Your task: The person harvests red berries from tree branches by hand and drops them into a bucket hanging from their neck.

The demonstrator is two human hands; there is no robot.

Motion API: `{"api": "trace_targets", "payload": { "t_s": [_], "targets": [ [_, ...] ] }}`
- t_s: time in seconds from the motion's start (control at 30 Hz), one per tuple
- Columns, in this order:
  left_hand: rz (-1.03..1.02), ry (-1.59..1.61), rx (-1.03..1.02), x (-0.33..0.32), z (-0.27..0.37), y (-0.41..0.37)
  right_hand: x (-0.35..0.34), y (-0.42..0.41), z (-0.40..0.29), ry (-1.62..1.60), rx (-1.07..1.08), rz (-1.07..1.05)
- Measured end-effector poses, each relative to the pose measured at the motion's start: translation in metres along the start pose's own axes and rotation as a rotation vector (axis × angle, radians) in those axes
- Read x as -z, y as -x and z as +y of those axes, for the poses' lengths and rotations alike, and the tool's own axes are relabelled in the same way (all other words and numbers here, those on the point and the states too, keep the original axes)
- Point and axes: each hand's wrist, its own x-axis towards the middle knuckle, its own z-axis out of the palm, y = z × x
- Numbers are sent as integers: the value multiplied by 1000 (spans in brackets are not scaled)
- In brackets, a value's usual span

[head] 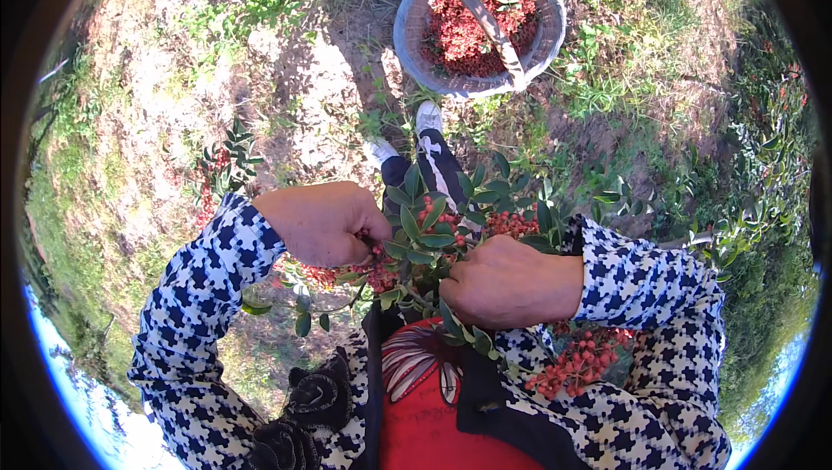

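Observation:
My left hand [325, 223] is closed at a cluster of red berries [380, 275], which look like Sichuan pepper; its thumb and fingertips pinch among them. To its right, my right hand [513, 281] is curled around the leafy branch [416, 297], with its fingertips hidden underneath. Between the hands stand green leaves [419, 226] and a small bunch of berries [439, 213]. Behind my right hand shows another berry bunch [513, 224]. A larger cluster [575, 366] hangs below my right wrist, against the houndstooth jacket [676, 353].
Past my shoes [429, 117] a wicker basket [409, 28] with a pale lining and a wooden handle [478, 11] holds a heap of picked red berries [465, 28]. A berry-bearing twig [221, 167] stands at left. Leafy branches [747, 216] reach in from the right.

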Motion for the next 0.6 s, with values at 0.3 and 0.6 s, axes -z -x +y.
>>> {"api": "trace_targets", "payload": {
  "t_s": [0.3,0.6],
  "targets": [
    [291,-152,-60,-3,-2,-30,-4,-3,6,-132,13,-7],
    [353,-108,-54,-10,-14,-38,-12,-8,16,-109,-6,8]
  ]
}}
